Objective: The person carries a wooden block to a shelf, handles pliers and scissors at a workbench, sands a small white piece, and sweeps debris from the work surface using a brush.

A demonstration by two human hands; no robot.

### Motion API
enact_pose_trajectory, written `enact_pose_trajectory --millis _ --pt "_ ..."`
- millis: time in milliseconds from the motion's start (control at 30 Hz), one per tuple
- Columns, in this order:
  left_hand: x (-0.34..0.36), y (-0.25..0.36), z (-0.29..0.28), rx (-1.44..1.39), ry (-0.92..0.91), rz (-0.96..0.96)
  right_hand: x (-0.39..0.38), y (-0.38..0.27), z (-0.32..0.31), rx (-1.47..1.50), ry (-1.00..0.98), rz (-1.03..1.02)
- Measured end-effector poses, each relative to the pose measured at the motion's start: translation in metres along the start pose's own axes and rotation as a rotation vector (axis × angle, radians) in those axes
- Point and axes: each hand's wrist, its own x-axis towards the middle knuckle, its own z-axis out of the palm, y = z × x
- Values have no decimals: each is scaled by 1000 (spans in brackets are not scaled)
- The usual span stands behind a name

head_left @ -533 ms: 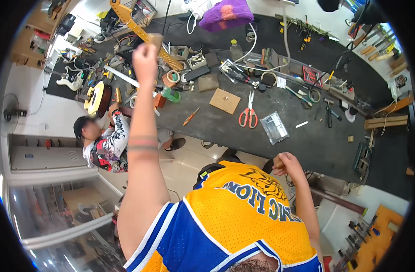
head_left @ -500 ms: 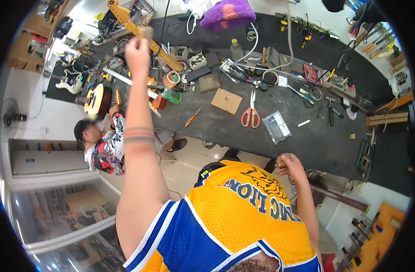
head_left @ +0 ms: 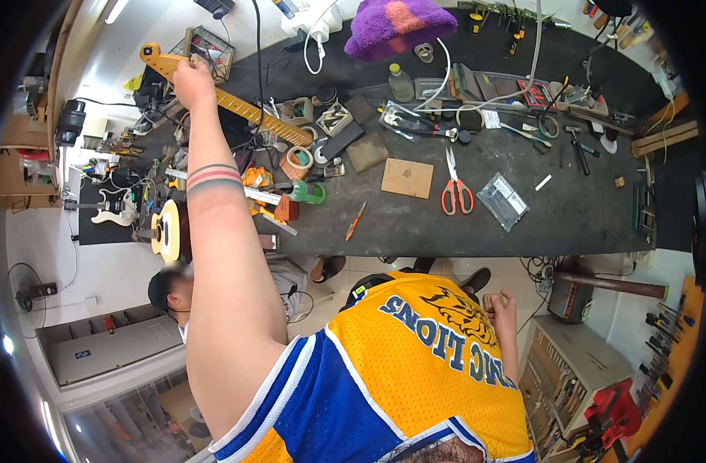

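Observation:
My left hand [head_left: 193, 83] is raised at the upper left, closed on a small tan wooden block [head_left: 198, 60], mostly hidden by my fingers, against the upper end of a maple guitar neck [head_left: 256, 108] with its headstock [head_left: 148, 51]. The neck slants down to the right among the bench clutter, behind my forearm. My right hand [head_left: 501, 310] is low beside my yellow jersey, below the bench's front edge, with fingers curled round a small brownish piece, partly hidden, that looked like a wooden block earlier.
The dark bench [head_left: 569, 216] holds scissors [head_left: 457, 197], a cardboard piece [head_left: 407, 177], a plastic pouch [head_left: 503, 201], tape rolls and bottles. A purple fuzzy item [head_left: 376, 27] is at the top. A co-worker [head_left: 171, 297] is low left, near an acoustic guitar [head_left: 168, 228].
My left hand has moved left and up along the neck toward the headstock. My right hand has dropped lower. The whole view has shifted, with the co-worker now lower in it.

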Motion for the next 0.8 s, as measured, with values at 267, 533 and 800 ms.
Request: enact_pose_trajectory --millis 267,533,800 --pt "8 16 5 88 -118 100 -10 18 -4 -78 -13 -81" --pt "-50 40 -33 -6 38 1 -53 21 -66 167 16 -85" --pt "-241 140 -60 -467 170 474 -103 39 -152 536 94 -373"
